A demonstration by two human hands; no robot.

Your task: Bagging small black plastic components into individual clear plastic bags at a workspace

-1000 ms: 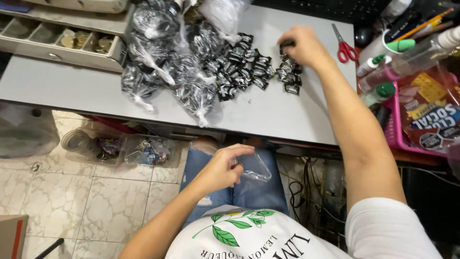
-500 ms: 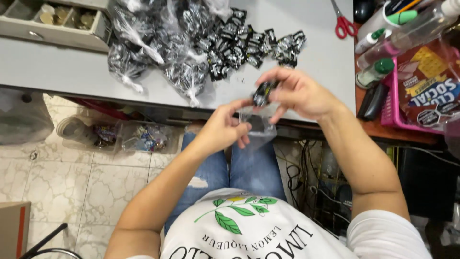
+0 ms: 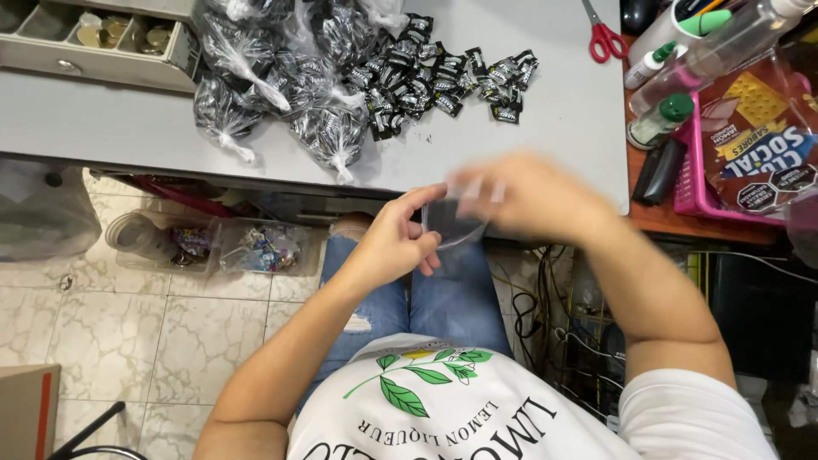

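Grey laminate table (image 3: 545, 128) runs along the top of the view, above a pale marbled tile floor (image 3: 111, 324). On the table lie a loose heap of small black-wrapped sweets (image 3: 443, 81), several knotted clear bags already filled with the same sweets (image 3: 281, 85), a compartmented grey drawer of coins (image 3: 102, 43) and red-handled scissors (image 3: 603, 34). A pink plastic basket holding a cracker packet (image 3: 694, 183) stands at the right edge.

Below the table edge, over the lap, the left hand (image 3: 392, 243) pinches the rim of a small clear plastic bag (image 3: 452, 223); its grip is closed on the bag's left side. The right hand (image 3: 532, 196) is motion-blurred at the bag's mouth, and whether its grip is together or apart cannot be told.

Judgement: the bag is thin, very light, limp and slippery, collapsing unless its mouth is kept spread. Best hold is at the upper rim, pinched on opposite sides. The wrapped sweets look small, light and hard, easily gathered by the handful.
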